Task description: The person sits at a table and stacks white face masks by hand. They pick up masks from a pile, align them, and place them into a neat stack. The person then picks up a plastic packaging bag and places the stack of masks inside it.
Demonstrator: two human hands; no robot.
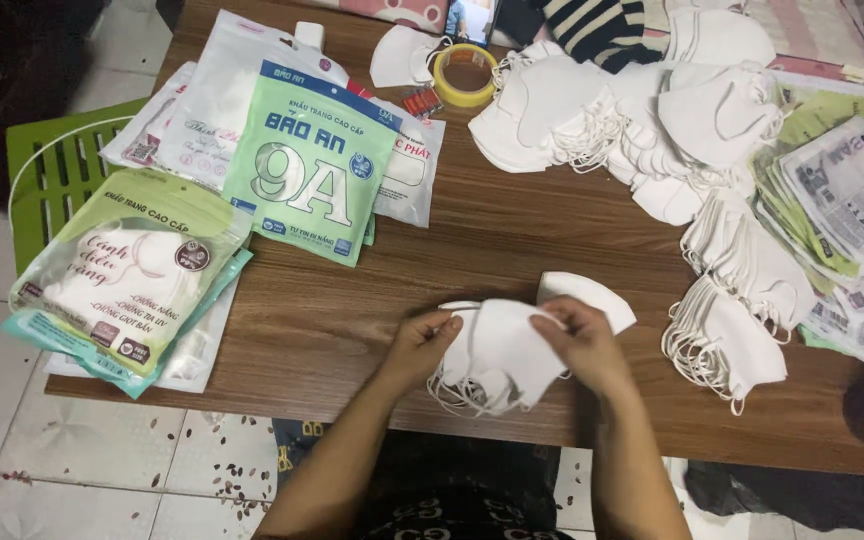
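Your left hand (420,345) and right hand (584,343) sit low centre of the frame, close to the near edge of the wooden table (472,240). Each grip is clenched on the same small stack of white face masks (500,352): left fingers pinch its left edge, right fingers press its upper right corner. The stack lies flat between the two hands, ear loops trailing toward the table's near edge. One loose mask (592,295) lies just beyond your right hand, touching the stack.

Open room: a bare strip of table runs across the middle, above your hands, up to the packaging.

Left of frame: filled mask pouches (127,275) overhang the table's left edge; a green printed pouch (310,165) lies atop others, upper left centre. A green slatted crate (52,175) stands past that edge, over tiled floor (72,470).

Right of frame: heaps of loose white masks (652,120) run from the top down to a pile (727,335) near your right hand, apart from it. Flat empty pouches (852,210) stack at the far right edge.

Top centre: a roll of yellow tape (465,75).
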